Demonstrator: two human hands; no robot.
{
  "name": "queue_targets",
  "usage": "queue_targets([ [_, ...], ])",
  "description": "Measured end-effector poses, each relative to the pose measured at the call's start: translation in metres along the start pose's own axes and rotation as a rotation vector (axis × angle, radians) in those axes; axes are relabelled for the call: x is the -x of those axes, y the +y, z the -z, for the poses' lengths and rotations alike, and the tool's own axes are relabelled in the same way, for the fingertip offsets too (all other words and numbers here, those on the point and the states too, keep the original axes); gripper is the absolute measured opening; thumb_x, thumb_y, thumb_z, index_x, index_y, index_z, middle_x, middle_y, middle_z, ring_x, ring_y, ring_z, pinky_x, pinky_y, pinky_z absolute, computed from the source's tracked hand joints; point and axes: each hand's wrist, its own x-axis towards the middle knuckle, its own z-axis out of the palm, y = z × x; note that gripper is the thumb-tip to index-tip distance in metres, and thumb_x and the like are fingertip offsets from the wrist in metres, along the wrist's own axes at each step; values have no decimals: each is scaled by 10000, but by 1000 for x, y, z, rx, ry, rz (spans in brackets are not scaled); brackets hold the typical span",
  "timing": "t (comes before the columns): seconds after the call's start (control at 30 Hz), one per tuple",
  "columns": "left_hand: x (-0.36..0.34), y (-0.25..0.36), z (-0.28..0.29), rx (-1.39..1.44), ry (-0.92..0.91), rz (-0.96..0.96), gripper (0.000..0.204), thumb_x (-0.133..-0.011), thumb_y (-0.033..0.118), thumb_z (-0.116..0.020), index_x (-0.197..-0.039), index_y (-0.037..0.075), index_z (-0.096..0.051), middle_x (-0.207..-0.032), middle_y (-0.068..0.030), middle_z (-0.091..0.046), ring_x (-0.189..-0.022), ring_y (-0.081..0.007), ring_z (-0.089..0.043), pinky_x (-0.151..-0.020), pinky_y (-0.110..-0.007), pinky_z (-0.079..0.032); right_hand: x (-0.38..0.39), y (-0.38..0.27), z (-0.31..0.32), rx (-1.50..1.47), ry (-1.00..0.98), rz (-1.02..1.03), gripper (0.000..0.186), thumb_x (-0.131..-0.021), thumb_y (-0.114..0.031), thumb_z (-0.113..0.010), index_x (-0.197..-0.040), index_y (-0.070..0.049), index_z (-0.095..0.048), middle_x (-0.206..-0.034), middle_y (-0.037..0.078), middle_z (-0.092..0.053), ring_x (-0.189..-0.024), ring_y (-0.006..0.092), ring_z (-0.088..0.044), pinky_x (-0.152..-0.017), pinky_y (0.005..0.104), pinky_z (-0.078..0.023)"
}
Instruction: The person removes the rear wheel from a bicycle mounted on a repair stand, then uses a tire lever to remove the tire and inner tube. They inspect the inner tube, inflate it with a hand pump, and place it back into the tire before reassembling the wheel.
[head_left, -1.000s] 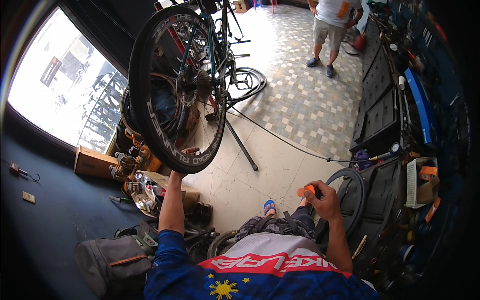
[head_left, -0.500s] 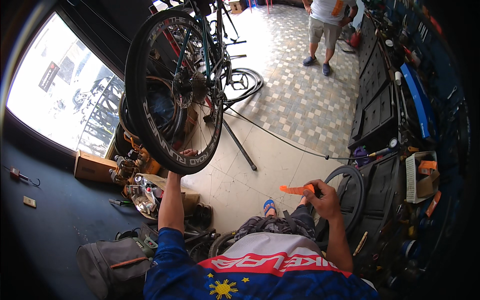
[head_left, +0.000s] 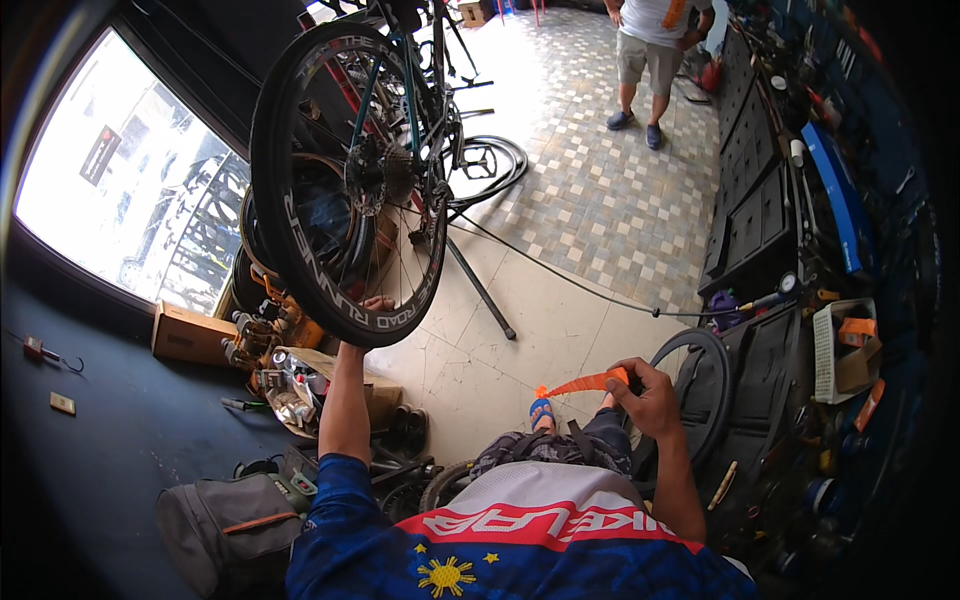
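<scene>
A bicycle rear wheel with a black tyre, a deep lettered rim and a cassette hangs raised at the upper left, mounted in a bicycle frame. My left hand is at the wheel's bottom, its fingers curled over the rim beside the spokes; the tyre hides part of the palm. On the right, my right hand pinches one end of a thin, ribbed orange strip between thumb and fingers. The strip's free end droops leftward over my blue slipper.
A stand leg slants to the floor beside the wheel. An air hose crosses the tiles. Black cabinets, a loose tyre and a white basket line the right. Another person stands at the back. A grey bag lies lower left.
The orange strip's free end has dropped and reaches farther left, showing more of its length. The wheel has turned slightly, its lower lettering shifting left. Both hands stay nearly in place.
</scene>
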Motion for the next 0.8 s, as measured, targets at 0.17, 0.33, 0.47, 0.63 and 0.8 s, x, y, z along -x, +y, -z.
queue_targets([
  [0.17, 0, -6, -5, 133, -6, -69, 148, -1029, 142, -648, -1093, 9, -663, -932, -3, -701, -766, -80, -685, -662, -206, -554, -1, -4, 2, -11, 0, 9, 310, -938, -280, -764, -1055, 3, -713, -753, 59, -679, -675, 104, -607, -634, 282, -489],
  [0.33, 0, -16, -1, 132, -4, -119, 177, -1040, 151, -634, -1136, 2, -644, -974, 6, -686, -794, -84, -690, -687, -204, -562, -1, -7, 2, -33, -14, -4, 308, -934, -279, -768, -1047, 3, -715, -780, 73, -704, -704, 109, -645, -656, 278, -507],
  [0.47, -4, -19, 2, 101, -4, -132, 216, -1039, 150, -637, -1189, -6, -636, -1021, -6, -693, -837, -88, -699, -719, -206, -570, 1, -4, 2, -22, -18, -21, 310, -933, -283, -770, -1043, 2, -716, -796, 79, -717, -726, 119, -668, -676, 281, -518],
  [0.63, 4, -14, 1, 141, -2, -115, 277, -1030, 163, -656, -1247, -7, -631, -1065, -26, -707, -913, -100, -709, -779, -224, -590, 3, 2, 3, -22, -2, -28, 315, -936, -291, -762, -1042, 2, -716, -792, 78, -714, -726, 125, -666, -681, 288, -518],
  [0.8, 12, 0, 15, -29, 132, 10, 411, -975, 227, -744, -1290, -4, -619, -1110, -39, -710, -951, -132, -717, -832, -254, -606, 2, 3, 1, -5, -6, -23, 319, -938, -294, -759, -1047, 3, -716, -781, 75, -707, -716, 124, -657, -676, 288, -514],
])
